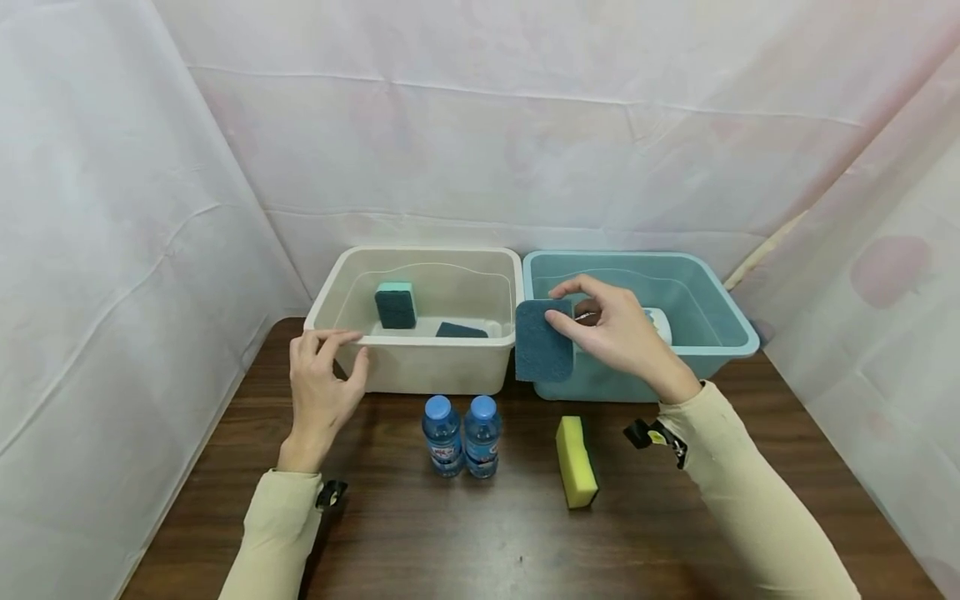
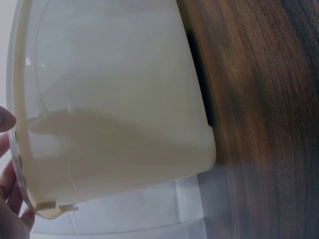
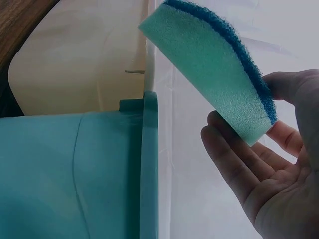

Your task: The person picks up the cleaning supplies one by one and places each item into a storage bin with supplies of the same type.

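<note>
green foam with a blue scouring face, the sponge (image 1: 542,348) is pinched in the grip of the right hand (image 1: 618,332), tilted, its long axis running near to far, before the teal bin's (image 1: 622,383) near left corner. the left hand (image 1: 324,387), its grip loose, touches the cream bin's (image 1: 427,367) near left rim. bare table (image 1: 525,542) lies nearer.
</note>
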